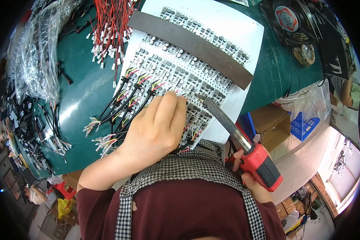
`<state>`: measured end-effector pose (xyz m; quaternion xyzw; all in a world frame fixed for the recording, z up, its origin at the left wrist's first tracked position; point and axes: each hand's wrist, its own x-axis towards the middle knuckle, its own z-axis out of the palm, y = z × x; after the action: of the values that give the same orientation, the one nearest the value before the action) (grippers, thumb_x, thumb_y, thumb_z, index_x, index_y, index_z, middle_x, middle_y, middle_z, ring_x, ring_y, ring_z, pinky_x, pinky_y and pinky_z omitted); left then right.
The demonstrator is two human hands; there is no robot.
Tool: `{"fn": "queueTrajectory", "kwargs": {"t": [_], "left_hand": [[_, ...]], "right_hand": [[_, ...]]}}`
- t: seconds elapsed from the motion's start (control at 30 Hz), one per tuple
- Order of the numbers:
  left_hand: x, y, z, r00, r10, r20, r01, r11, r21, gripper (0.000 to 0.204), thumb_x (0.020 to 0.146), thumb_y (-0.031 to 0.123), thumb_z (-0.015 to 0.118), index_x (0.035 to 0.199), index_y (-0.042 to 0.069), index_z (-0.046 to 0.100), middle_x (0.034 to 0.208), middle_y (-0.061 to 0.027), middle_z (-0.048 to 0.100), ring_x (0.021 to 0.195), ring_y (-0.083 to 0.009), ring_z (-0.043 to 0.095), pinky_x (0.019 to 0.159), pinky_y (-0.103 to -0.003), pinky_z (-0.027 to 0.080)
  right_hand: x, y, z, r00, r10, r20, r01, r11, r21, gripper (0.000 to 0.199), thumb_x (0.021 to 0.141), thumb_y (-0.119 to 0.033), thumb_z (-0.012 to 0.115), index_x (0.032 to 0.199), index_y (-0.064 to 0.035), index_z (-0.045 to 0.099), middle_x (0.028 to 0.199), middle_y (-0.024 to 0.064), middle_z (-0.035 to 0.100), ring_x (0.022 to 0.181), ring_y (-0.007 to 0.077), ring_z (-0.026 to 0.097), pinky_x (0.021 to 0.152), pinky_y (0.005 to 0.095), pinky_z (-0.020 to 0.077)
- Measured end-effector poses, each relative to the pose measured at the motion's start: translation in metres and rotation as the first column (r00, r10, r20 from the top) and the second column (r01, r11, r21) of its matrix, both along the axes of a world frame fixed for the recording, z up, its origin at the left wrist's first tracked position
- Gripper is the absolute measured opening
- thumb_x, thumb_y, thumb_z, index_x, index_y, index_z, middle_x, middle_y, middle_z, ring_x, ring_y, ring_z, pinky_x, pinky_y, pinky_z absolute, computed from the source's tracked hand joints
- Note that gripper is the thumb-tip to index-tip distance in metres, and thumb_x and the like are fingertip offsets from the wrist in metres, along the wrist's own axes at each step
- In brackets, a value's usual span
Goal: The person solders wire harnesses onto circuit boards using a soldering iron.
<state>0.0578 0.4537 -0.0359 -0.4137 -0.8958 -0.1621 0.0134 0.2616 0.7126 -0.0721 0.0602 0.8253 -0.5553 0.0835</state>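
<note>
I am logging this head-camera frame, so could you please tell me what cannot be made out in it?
- Left hand: its fingertips and whatever they press on the circuit boards are hidden by the hand itself.
- Soldering iron: whether its tip touches a board is too small to tell.
- Right hand: mostly hidden behind the red handle and checked apron.
- Wire bundles: cut off by the top edge.

Bare green mat (82, 100) between the bagged parts (36, 60) and the board panel (180, 68) is staying open for a hand; red wire bundle (112, 28), black cable leads (120, 108) and the dark metal bar (188, 44) are crowding everything else
</note>
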Motion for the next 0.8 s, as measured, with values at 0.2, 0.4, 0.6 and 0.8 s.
{"fn": "queueTrajectory", "kwargs": {"t": [0.2, 0.4, 0.6, 0.8], "left_hand": [[-0.004, -0.001, -0.004, 0.995, -0.030, -0.096, 0.030, 1.000, -0.007, 0.029, 0.071, 0.003, 0.059, 0.098, -0.008, 0.059, 0.092, -0.0114, 0.051, 0.074, -0.0190, 0.055, 0.058, -0.025, 0.049], [-0.001, -0.005, -0.012, 0.994, -0.021, -0.109, 0.031, 0.996, 0.088, 0.033, 0.070, 0.003, 0.060, 0.102, -0.008, 0.059, 0.099, -0.0132, 0.053, 0.076, -0.0204, 0.055, 0.061, -0.026, 0.050], [0.002, -0.004, -0.015, 0.993, -0.015, -0.113, 0.028, 0.993, 0.113, 0.032, 0.071, 0.002, 0.061, 0.101, -0.008, 0.061, 0.101, -0.0140, 0.054, 0.077, -0.0215, 0.058, 0.060, -0.027, 0.051], [0.008, 0.001, -0.020, 0.996, 0.084, -0.044, -0.074, 0.980, 0.183, 0.030, 0.072, 0.000, 0.060, 0.101, -0.008, 0.061, 0.097, -0.0142, 0.053, 0.079, -0.0235, 0.060, 0.061, -0.029, 0.052]], "right_hand": [[0.000, 0.003, -0.001, 0.998, 0.063, -0.017, -0.062, 0.997, 0.035, 0.077, 0.070, -0.037, 0.080, 0.121, 0.0110, 0.047, 0.100, 0.0164, 0.065, 0.084, 0.0297, 0.067, 0.075, 0.0357, 0.0526], [-0.003, -0.007, -0.003, 0.995, -0.030, -0.097, 0.028, 0.999, -0.018, 0.063, 0.078, -0.035, 0.073, 0.119, 0.0085, 0.051, 0.087, 0.0110, 0.068, 0.078, 0.0269, 0.068, 0.075, 0.0350, 0.0534], [-0.015, -0.006, 0.008, 0.998, 0.001, -0.060, 0.000, 1.000, 0.019, 0.047, 0.077, -0.025, 0.074, 0.112, 0.0021, 0.058, 0.088, 0.0110, 0.068, 0.081, 0.0252, 0.068, 0.072, 0.0329, 0.0548], [-0.004, -0.005, 0.002, 0.996, -0.073, 0.047, 0.069, 0.994, 0.084, 0.035, 0.069, -0.022, 0.080, 0.097, -0.0049, 0.067, 0.094, 0.0140, 0.067, 0.084, 0.0290, 0.067, 0.068, 0.0352, 0.0555]]}}
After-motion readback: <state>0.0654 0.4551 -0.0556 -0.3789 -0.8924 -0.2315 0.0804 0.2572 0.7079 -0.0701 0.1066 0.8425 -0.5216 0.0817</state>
